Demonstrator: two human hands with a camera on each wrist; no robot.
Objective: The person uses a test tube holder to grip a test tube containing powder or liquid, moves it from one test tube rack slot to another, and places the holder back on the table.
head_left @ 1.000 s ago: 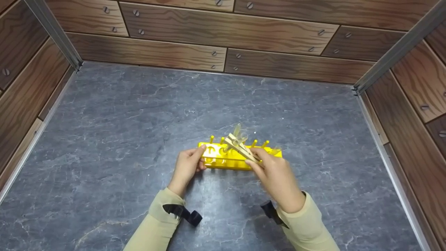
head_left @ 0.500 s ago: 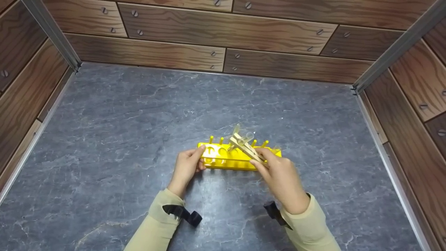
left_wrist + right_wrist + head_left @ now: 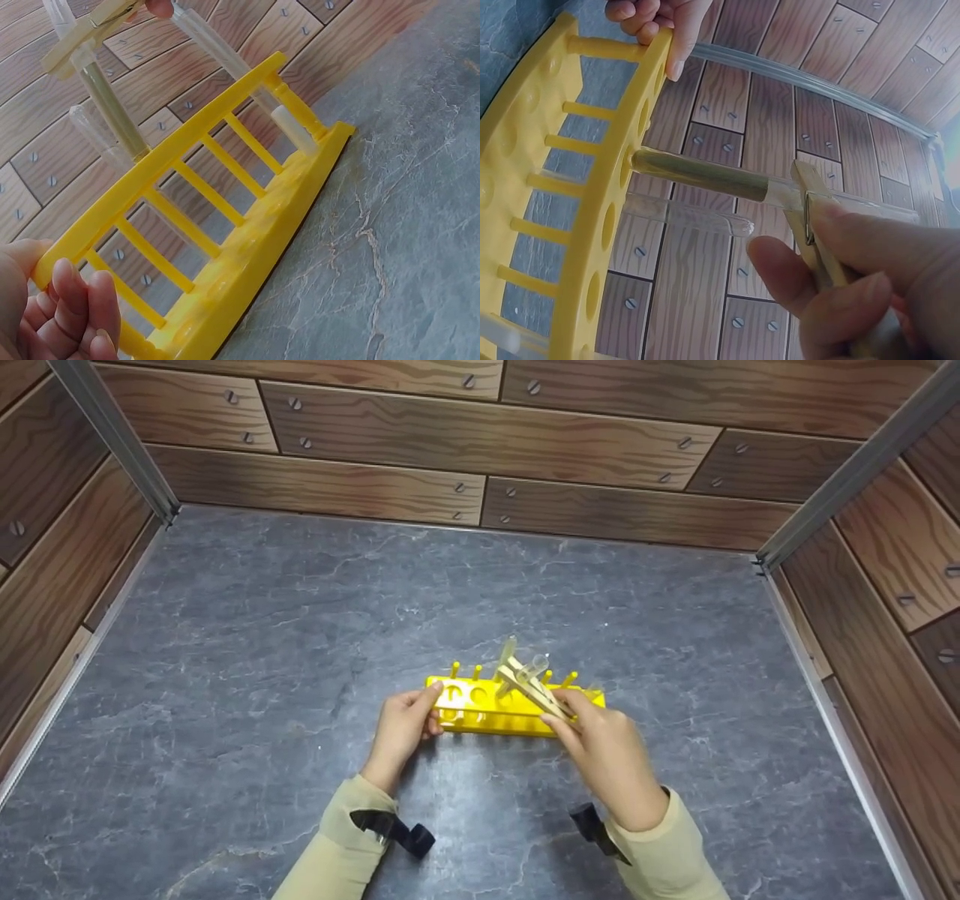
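My left hand (image 3: pixel 397 727) grips the left end of a yellow test tube rack (image 3: pixel 487 725), thumb on its top bar. In my right hand (image 3: pixel 611 757) is a wooden test tube holder (image 3: pixel 534 690), pinched between thumb and fingers. Its jaws clasp a clear test tube (image 3: pixel 705 176) near the mouth; olive-yellow liquid fills much of the tube. The tube's rounded bottom is at a hole in the rack's top bar; I cannot tell whether it has entered. Behind the bar, an upside-down test tube (image 3: pixel 697 214) sits over a peg.
Another test tube (image 3: pixel 292 129) with white contents stands at the rack's right end. Bare yellow pegs (image 3: pixel 455 669) rise along the back. The rack stands on a grey marbled surface (image 3: pixel 300 622), enclosed by wood-patterned walls (image 3: pixel 375 435) with metal edging.
My right hand has shifted slightly right with the holder and tube. My left hand keeps its grip on the rack. The head view has tilted up a little.
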